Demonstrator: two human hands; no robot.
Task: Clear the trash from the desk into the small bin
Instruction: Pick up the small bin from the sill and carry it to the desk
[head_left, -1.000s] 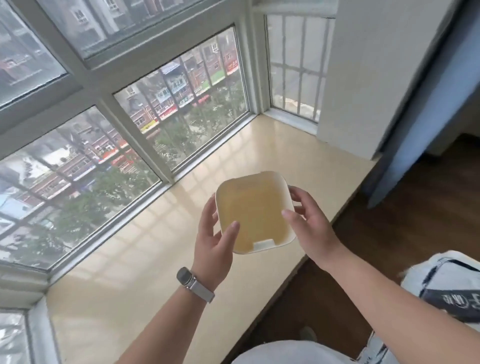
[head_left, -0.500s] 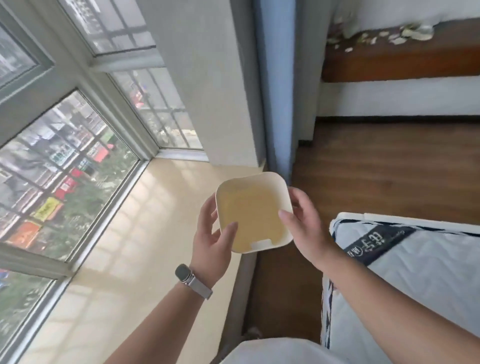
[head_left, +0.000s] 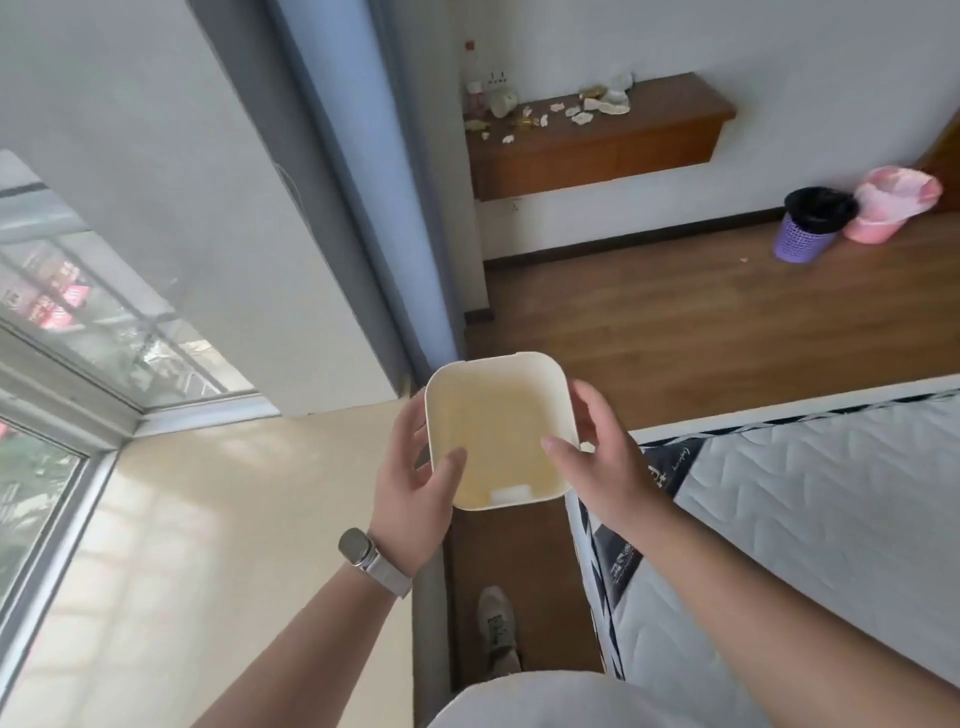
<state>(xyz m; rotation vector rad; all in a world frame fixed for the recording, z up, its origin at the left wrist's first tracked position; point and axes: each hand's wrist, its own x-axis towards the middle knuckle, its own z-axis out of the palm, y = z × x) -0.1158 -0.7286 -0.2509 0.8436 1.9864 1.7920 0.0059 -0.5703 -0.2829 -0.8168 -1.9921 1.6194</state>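
Head view: we hold the small cream square plastic bin (head_left: 500, 431) with both hands, left hand (head_left: 415, 483) and right hand (head_left: 605, 467) gripping opposite sides. Scattered white paper trash (head_left: 566, 111) lies on the brown wooden wall-mounted desk (head_left: 597, 148), well apart at twelve o'clock; neither hand nearer.

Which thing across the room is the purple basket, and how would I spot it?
Look at the far white wall, right of the wall-mounted wooden desk. On the wooden floor at its base stands the purple basket, touching a pink tub. Only the basket has perforated purple sides and a black liner.
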